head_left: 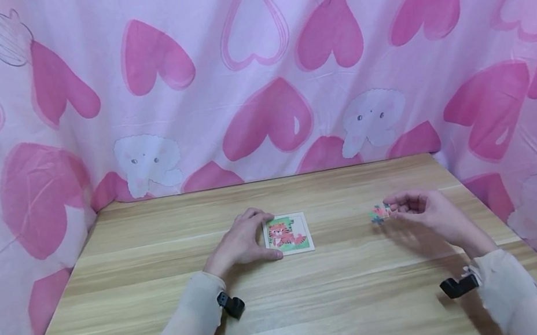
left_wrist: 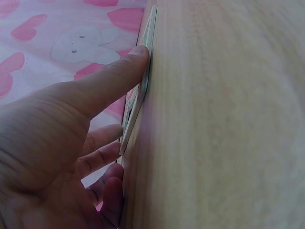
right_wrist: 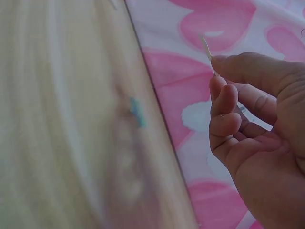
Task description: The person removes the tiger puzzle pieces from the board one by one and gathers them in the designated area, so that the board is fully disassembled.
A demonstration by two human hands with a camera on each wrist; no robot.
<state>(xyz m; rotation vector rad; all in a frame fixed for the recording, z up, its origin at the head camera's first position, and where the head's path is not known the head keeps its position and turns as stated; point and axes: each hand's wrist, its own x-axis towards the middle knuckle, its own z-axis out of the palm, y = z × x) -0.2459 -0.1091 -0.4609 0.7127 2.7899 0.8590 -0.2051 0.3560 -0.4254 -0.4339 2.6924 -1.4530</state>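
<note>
A small square jigsaw puzzle board (head_left: pixel 305 248) with a white border lies on the table, a red-orange tiger on green partly filling it. At its left side my left hand (head_left: pixel 243 239) holds it, thumb at the near edge and fingers at the far edge. In the left wrist view the board (left_wrist: pixel 138 98) shows edge-on beside the thumb. To the right, my right hand (head_left: pixel 426 213) pinches a thin puzzle piece (head_left: pixel 383 210) between thumb and fingers, above the table. A blurred teal puzzle piece (right_wrist: pixel 137 112) lies on the table below that hand.
The wooden table (head_left: pixel 292 316) stretches around both hands. A pink curtain (head_left: pixel 258 104) with hearts and elephants hangs along its back and sides. Black wrist cameras (head_left: pixel 231 305) sit on both sleeves.
</note>
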